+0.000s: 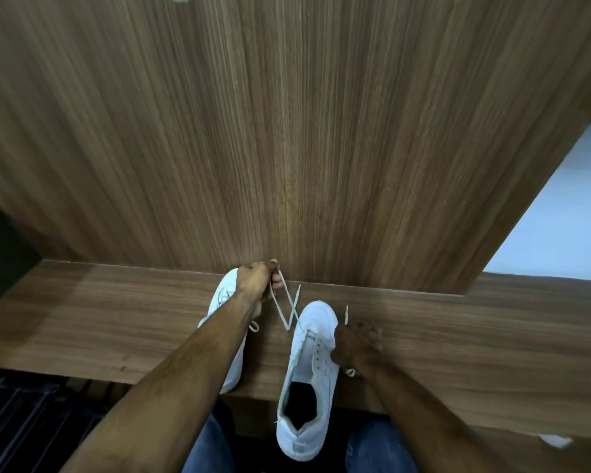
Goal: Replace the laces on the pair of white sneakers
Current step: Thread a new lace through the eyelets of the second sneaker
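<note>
Two white sneakers lie on a wooden table. The right sneaker (307, 373) points away from me, its heel hanging over the near edge. The left sneaker (224, 295) is mostly hidden under my left forearm. My left hand (253, 285) pinches a pale lace (285, 307) and holds it up beyond the shoes; the lace runs in a zigzag down to the right sneaker's toe eyelets. My right hand (357, 346) grips the right side of that sneaker, and a lace end (347, 314) sticks up just above its fingers.
The wooden table (458, 336) has a step up to a higher panel (287, 131) just behind the shoes. My knees in blue jeans (376, 448) sit under the near edge. A small white object (555, 440) lies at the near right edge.
</note>
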`<state>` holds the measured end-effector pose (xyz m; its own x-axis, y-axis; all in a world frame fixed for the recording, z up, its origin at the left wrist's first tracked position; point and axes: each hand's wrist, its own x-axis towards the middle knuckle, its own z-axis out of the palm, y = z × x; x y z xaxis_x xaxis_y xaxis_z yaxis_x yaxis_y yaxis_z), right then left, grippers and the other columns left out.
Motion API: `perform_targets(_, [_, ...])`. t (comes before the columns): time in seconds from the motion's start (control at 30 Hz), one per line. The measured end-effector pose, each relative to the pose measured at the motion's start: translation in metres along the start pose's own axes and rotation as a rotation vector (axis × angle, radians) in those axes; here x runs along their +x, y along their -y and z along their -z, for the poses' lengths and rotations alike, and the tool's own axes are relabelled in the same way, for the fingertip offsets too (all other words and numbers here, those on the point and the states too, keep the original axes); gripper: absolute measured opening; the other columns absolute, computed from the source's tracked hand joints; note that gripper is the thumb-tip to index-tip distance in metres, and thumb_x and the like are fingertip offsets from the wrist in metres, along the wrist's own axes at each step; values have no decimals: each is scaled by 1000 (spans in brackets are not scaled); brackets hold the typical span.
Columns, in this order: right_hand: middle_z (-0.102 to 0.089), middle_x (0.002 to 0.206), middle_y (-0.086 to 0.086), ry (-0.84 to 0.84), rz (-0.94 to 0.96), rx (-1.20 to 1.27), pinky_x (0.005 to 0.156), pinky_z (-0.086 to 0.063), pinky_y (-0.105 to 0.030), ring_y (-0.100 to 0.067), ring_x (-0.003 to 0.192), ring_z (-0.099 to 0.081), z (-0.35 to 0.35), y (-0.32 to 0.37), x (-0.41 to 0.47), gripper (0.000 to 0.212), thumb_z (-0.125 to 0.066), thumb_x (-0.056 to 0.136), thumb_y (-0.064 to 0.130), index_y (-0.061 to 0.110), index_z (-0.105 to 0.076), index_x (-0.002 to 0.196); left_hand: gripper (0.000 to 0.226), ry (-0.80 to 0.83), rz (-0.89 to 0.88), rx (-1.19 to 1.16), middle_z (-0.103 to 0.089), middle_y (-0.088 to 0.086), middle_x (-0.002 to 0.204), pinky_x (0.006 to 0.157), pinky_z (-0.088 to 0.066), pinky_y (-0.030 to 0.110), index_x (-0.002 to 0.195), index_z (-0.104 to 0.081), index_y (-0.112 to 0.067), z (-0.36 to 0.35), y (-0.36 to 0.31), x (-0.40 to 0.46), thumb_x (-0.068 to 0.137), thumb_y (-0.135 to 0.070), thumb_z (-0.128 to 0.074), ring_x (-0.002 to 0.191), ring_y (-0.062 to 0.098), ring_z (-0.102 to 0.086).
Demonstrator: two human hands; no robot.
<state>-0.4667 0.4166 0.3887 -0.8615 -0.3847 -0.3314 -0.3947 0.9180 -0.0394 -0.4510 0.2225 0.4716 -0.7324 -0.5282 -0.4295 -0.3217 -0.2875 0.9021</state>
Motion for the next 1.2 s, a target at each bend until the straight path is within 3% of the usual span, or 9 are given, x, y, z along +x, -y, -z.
perform_targets(0.07, [-67, 92, -7, 68, -15, 210, 68, -42, -26, -27, 99, -65, 2, -7, 3, 18, -60, 82, 25, 8, -63, 88, 13, 4, 3, -19, -58, -1, 57, 61, -45, 26, 85, -64, -13, 0, -1, -2, 92, -22, -59, 58, 13, -62])
perform_targets(0.17, [-62, 80, -5, 201, -124, 610, 57, -41, -22, -17, 75, -60, 20, -19, 6, 8, -63, 80, 17, 9, -64, 82, 16, -1, -9, -36, -57, -2, 57, 65, -46, 27, 79, -64, -14, -1, -6, -4, 92, -22, -59, 60, 14, -60])
perform_targets(0.27, [-62, 75, -5, 138, -187, 901, 58, -42, -25, -16, 68, -56, 47, -35, 4, 7, -59, 77, 7, 9, -64, 73, 19, 12, -14, -40, -54, -2, 58, 64, -45, 26, 75, -62, -17, -2, -14, -6, 92, -22, -56, 57, 13, -58])
perform_targets(0.4, [-70, 77, -10, 104, -201, 1252, 63, -49, -28, -17, 65, -62, 78, -57, -2, 19, -53, 69, 13, 4, -69, 74, 17, 28, -2, -58, -52, -1, 59, 63, -45, 26, 77, -60, -16, -5, -15, -8, 93, -22, -56, 53, 13, -54])
perform_targets(0.53, [-55, 61, -5, 9, -90, 1588, 63, -54, -31, -14, 53, -56, 112, -67, -8, 19, -49, 88, 6, 8, -67, 85, 11, 44, -24, -97, -52, -1, 56, 52, -45, 24, 84, -64, -11, -12, -18, -12, 91, -17, -58, 48, 12, -51])
perform_targets(0.63, [-41, 50, 1, -160, 29, 1638, 45, -42, -22, -7, 39, -35, 137, -66, -16, 19, -54, 91, 5, 10, -68, 104, 8, 87, -70, -131, -50, 0, 51, 48, -37, 25, 89, -64, -6, -20, -29, -16, 91, -10, -57, 40, 11, -44])
perform_targets(0.77, [-49, 54, -1, -374, 171, 1729, 34, -20, -12, -5, 32, -28, 165, -63, -22, 21, -59, 90, 7, 14, -66, 109, 12, 140, -165, -129, -49, -2, 50, 45, -38, 21, 85, -65, -8, -27, -53, -24, 92, -9, -55, 36, 8, -39])
perform_targets(0.97, [-51, 50, 6, -787, 242, 1788, 32, -22, -12, -2, 32, -34, 202, -64, -32, 15, -60, 89, 4, 15, -68, 95, 16, 172, -305, -112, -51, -1, 51, 41, -38, 20, 83, -67, -8, -32, -82, -34, 93, -7, -54, 35, 7, -38])
perform_targets(1.2, [-63, 56, -1, -828, 404, 1657, 32, -26, -15, -6, 34, -40, 214, -57, -37, 16, -54, 91, -1, 10, -65, 94, 14, 212, -390, -9, -57, -2, 57, 43, -42, 21, 86, -70, -12, -40, -80, -33, 93, -13, -58, 36, 6, -42])
